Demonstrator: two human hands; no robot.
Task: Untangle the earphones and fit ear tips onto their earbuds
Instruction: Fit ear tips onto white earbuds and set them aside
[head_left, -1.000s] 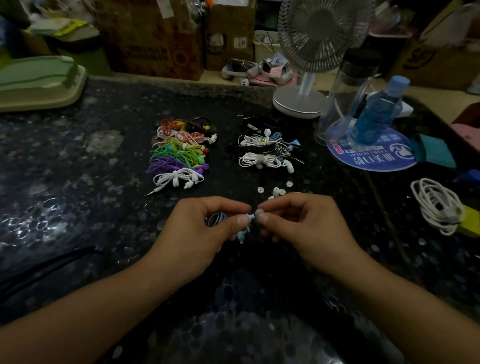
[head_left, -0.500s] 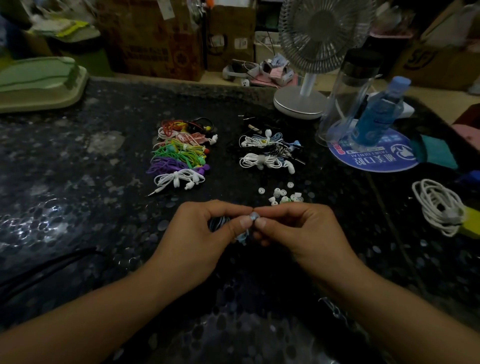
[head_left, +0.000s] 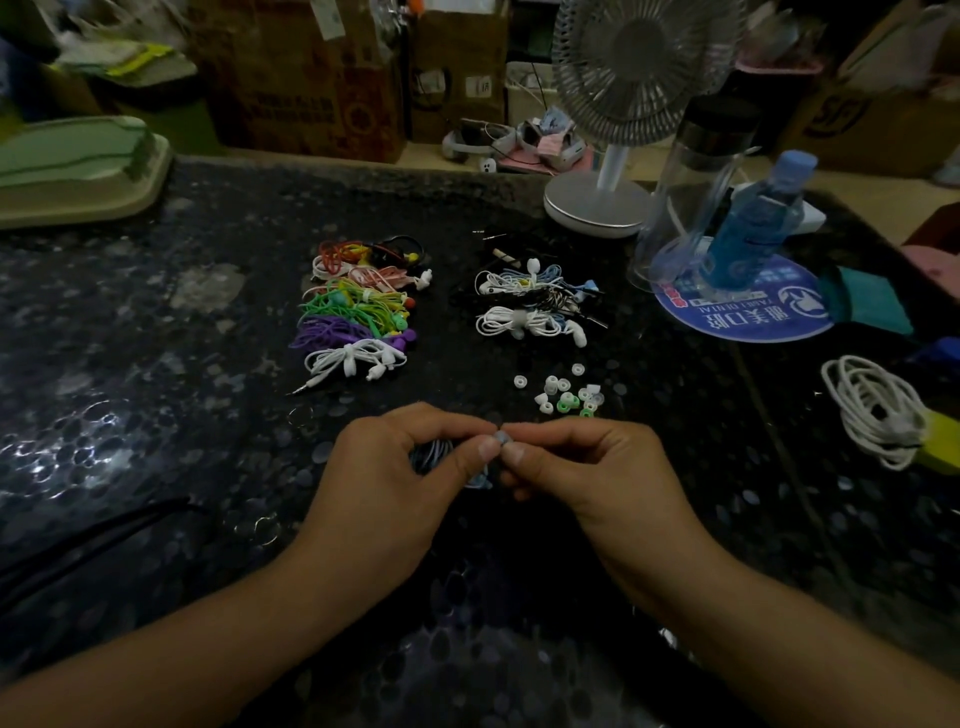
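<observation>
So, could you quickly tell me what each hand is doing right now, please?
Left hand: closed, gripping the coiled blue earphones.
Right hand: closed, pinching a small ear tip against the left fingertips.

A small home workshop or packing room, dim and crowded: a dark speckled stone counter (head_left: 156, 364) carries sorted earphone bundles (head_left: 353, 312) at 12 o'clock and loose ear tips (head_left: 563, 392) just right of them. Printed cardboard boxes (head_left: 306, 78) stand stacked on the floor at 11 and 1 o'clock. A desk fan (head_left: 639, 67), a water bottle (head_left: 753, 218) and a coiled white cable (head_left: 878, 410) sit toward 2 and 3 o'clock.
</observation>
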